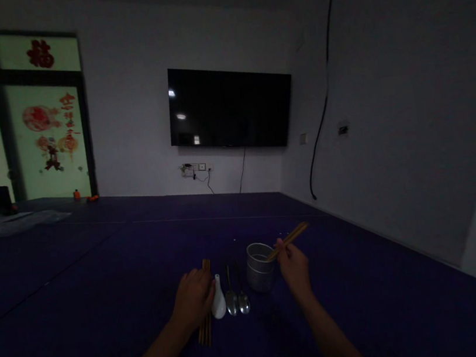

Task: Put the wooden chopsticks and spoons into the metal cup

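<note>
My right hand is closed round wooden chopsticks, held slanting with their lower ends over the mouth of a grey metal cup. The cup stands upright just left of that hand. My left hand lies over another bundle of chopsticks on the purple surface, its fingers curled across their middle and hiding it. Close to its fingertips lies a white soup spoon. Two metal spoons lie side by side between the white spoon and the cup.
The purple surface reaches back to the wall. A dark television hangs there, above sockets and cables. A black cable runs down the right wall. Clear plastic sheeting and small orange things lie at the far left.
</note>
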`<control>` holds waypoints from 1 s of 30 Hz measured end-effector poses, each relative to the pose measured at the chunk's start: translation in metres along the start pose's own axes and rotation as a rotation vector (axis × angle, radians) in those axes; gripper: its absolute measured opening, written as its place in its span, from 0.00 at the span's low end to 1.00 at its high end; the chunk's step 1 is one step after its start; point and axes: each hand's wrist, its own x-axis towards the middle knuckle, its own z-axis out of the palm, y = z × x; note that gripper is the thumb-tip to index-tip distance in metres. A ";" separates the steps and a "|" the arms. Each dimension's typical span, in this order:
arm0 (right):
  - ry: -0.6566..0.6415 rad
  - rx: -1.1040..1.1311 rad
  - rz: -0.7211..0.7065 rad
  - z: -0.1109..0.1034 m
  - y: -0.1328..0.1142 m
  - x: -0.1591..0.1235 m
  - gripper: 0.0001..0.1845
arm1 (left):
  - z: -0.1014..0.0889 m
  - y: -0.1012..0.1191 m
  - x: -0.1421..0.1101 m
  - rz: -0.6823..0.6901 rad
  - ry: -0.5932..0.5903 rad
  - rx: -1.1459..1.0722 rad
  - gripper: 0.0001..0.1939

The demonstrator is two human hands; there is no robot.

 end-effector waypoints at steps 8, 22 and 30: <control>-0.107 -0.091 0.003 0.004 0.010 0.002 0.34 | 0.002 -0.001 0.001 -0.034 -0.059 -0.058 0.14; -0.011 -0.104 0.110 0.001 -0.002 -0.007 0.39 | -0.006 -0.003 0.003 -0.129 -0.132 -0.055 0.16; 0.215 -0.081 -0.076 -0.010 -0.040 -0.032 0.34 | -0.004 -0.006 0.004 -0.260 -0.195 0.028 0.15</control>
